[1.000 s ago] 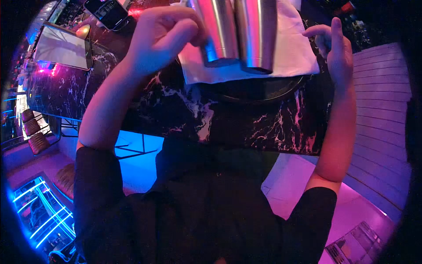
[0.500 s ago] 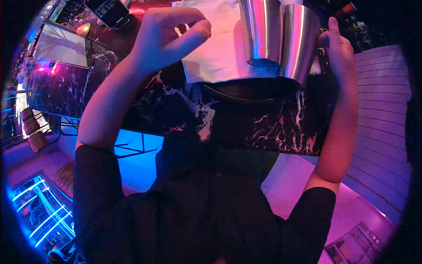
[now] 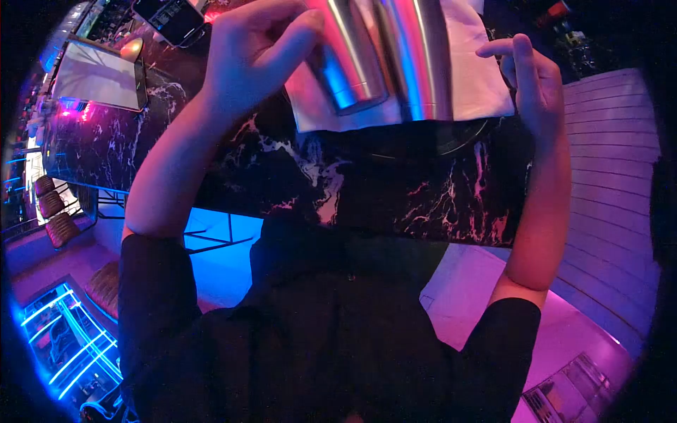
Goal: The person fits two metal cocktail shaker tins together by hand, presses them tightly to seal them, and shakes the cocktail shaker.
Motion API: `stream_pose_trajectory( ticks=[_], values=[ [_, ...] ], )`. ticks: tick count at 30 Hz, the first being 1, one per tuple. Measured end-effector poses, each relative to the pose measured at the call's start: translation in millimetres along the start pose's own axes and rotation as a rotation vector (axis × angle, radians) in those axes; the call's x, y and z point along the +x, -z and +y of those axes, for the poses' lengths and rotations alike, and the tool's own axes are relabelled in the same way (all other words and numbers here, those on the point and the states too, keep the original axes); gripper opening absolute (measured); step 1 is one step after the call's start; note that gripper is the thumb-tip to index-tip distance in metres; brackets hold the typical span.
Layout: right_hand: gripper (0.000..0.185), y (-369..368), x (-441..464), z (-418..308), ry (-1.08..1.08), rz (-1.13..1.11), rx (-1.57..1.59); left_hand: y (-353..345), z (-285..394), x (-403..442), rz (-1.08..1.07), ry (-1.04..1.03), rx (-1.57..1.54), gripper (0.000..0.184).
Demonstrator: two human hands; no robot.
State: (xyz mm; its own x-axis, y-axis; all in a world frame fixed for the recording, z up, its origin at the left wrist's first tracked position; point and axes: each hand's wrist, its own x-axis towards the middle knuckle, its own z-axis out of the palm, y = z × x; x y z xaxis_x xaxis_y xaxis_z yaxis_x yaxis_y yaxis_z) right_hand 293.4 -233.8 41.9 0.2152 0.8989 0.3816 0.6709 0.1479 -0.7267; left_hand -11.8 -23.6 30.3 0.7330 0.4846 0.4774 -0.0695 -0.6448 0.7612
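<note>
My left hand [image 3: 257, 53] is at the upper left, its fingers curved and its thumb apart from them. The thumb tip overlaps the upper left edge of a metal shaker tin [image 3: 350, 60]; whether it presses on the tin I cannot tell. That tin leans, its base toward the right. A second metal shaker tin [image 3: 421, 60] stands close on its right, more upright. Both tops pass out of the frame. Behind them lies a white cloth [image 3: 478, 88]. My right hand [image 3: 536, 81] is to the right of the cloth, empty, fingers apart and not touching either tin.
Below the cloth shows the curved rim of a dark round tray [image 3: 462, 144] on the black marbled counter [image 3: 328, 187]. A clipboard-like white panel [image 3: 99, 74] and a dark device [image 3: 169, 20] are at the upper left. A slatted panel [image 3: 610, 190] runs along the right.
Both tins have shifted left, away from my right hand and toward my left, and the left one now leans. My right hand's index finger has stretched out leftward. My left hand has moved slightly left.
</note>
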Motion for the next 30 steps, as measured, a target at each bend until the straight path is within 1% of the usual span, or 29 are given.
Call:
stream_pose_trajectory(
  ticks=[3, 4, 5, 7, 8, 9, 11, 12, 13, 14, 15, 16, 17, 19, 20, 22, 23, 24, 26, 28, 29, 30],
  values=[
    [0.054, 2.3, -0.5, 6.1, 0.006, 0.031, -0.004, -0.2, -1.3, -4.2, -0.040, -0.019, -0.051, 0.029],
    [0.054, 2.4, 1.4, 7.6, 0.017, 0.050, -0.010, -1.0, -1.2, -3.1, -0.026, -0.070, -0.052, 0.034],
    [0.054, 3.1, 2.8, 7.6, 0.024, 0.055, -0.009, 1.3, -0.9, -2.3, -0.025, -0.077, -0.046, 0.034],
    [0.054, 2.0, 2.0, 7.0, -0.040, 0.042, -0.004, 7.2, 0.4, -3.9, -0.150, -0.091, 0.031, 0.037],
    [0.054, 1.0, 1.8, 6.7, -0.038, 0.042, -0.002, 13.0, 4.8, -1.8, -0.199, -0.146, 0.165, 0.035],
    [0.055, 0.7, 1.6, 6.3, -0.066, 0.052, -0.035, 11.1, 2.2, -1.6, -0.198, -0.145, 0.165, 0.035],
    [0.056, 1.7, 0.1, 7.1, -0.098, 0.060, -0.072, 3.2, -6.0, 0.2, -0.121, -0.330, 0.087, 0.029],
    [0.058, 1.8, 0.5, 9.1, -0.139, 0.070, -0.064, 5.4, -4.8, 0.7, -0.147, -0.360, 0.122, 0.023],
    [0.059, 1.7, 0.9, 10.4, -0.179, 0.082, -0.054, 6.7, -1.1, 0.9, -0.146, -0.360, 0.121, 0.023],
    [0.059, 1.7, 1.4, 10.0, -0.179, 0.081, -0.055, 7.6, 5.8, 0.8, -0.224, -0.398, 0.099, 0.018],
    [0.061, 1.7, 2.5, 9.3, -0.203, 0.133, -0.092, 7.6, 9.9, 1.0, -0.301, -0.435, 0.078, 0.015],
    [0.063, 1.7, 3.6, 8.3, -0.227, 0.185, -0.130, 6.3, 10.6, 1.4, -0.333, -0.464, 0.094, 0.016],
    [0.063, 2.0, 4.1, 6.1, -0.226, 0.183, -0.129, 5.8, 8.8, -0.1, -0.331, -0.462, 0.094, 0.016],
    [0.066, 2.9, 4.5, 1.8, -0.288, 0.262, -0.206, 3.9, 4.1, -3.6, -0.401, -0.412, 0.102, 0.015],
    [0.066, 5.2, 4.9, 5.2, -0.288, 0.259, -0.206, 3.3, 5.6, -4.2, -0.390, -0.382, 0.075, 0.014],
    [0.069, 11.2, 5.5, 11.4, -0.463, 0.197, -0.223, 6.0, 6.0, -2.5, -0.361, -0.369, 0.099, 0.014],
    [0.069, 11.1, 4.3, 12.8, -0.464, 0.197, -0.223, 7.0, 5.5, -1.6, -0.333, -0.358, 0.124, 0.014],
    [0.069, 7.9, 4.2, 8.4, -0.445, 0.189, -0.227, 8.0, 3.1, -1.0, -0.334, -0.357, 0.123, 0.014],
    [0.070, 6.8, 4.2, 7.6, -0.426, 0.181, -0.231, 9.1, -3.6, -0.3, -0.269, -0.284, 0.181, 0.017],
    [0.071, 7.0, 4.9, 8.2, -0.295, 0.088, -0.150, 7.1, -7.5, -1.4, -0.229, -0.254, 0.167, 0.019],
    [0.071, 2.6, 4.5, 7.1, -0.295, 0.090, -0.149, 6.2, -8.2, -1.6, -0.187, -0.224, 0.152, 0.021],
    [0.071, -9.0, 6.1, -3.3, -0.229, 0.123, -0.019, 5.8, -7.1, -2.0, -0.189, -0.225, 0.152, 0.021]
  ],
)
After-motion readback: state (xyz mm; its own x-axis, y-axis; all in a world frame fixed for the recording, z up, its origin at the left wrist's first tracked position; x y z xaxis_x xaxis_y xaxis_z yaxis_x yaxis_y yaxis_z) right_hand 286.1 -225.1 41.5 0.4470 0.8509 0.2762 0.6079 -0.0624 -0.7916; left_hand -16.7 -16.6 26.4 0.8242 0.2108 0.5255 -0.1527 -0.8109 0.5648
